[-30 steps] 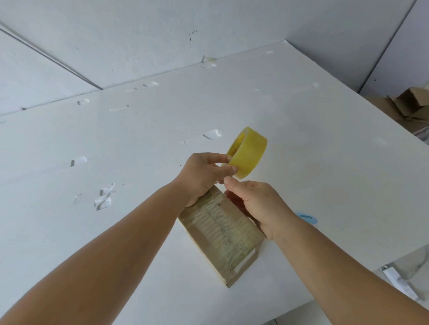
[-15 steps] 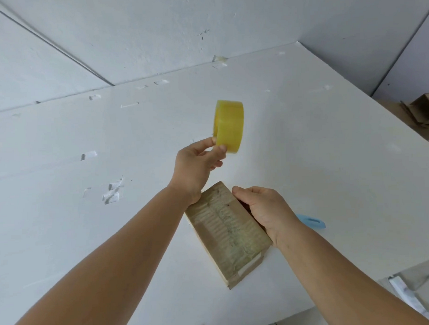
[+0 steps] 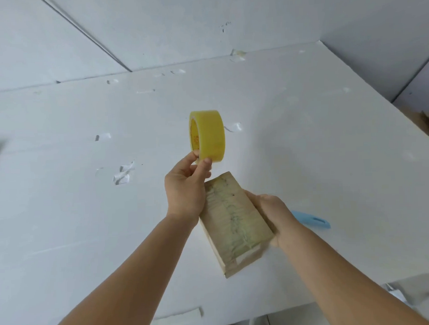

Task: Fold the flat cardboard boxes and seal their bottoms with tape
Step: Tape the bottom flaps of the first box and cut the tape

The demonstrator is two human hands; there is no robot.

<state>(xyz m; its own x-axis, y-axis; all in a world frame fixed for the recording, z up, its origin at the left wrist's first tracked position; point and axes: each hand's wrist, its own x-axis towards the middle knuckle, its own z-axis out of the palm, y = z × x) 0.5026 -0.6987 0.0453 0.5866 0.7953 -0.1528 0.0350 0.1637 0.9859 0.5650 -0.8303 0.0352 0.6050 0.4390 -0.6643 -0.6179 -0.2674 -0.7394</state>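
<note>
Two hands work over the middle of a white table [image 3: 89, 227]. The left hand [image 3: 185, 185] pinches the lower rim of a yellow tape roll [image 3: 209, 135], held upright on edge above the table, its hole facing left. The right hand [image 3: 271, 216] grips the right side of a small cardboard box [image 3: 232, 222], whose taped face looks up and whose long axis runs from the near edge toward the far-left. A blue tool [image 3: 312, 221] lies just beside the right hand.

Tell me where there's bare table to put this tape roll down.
Bare white table lies right of the yellow tape roll, beyond the blue handled tool. Left of the left hand, tape scraps crowd it.
</note>
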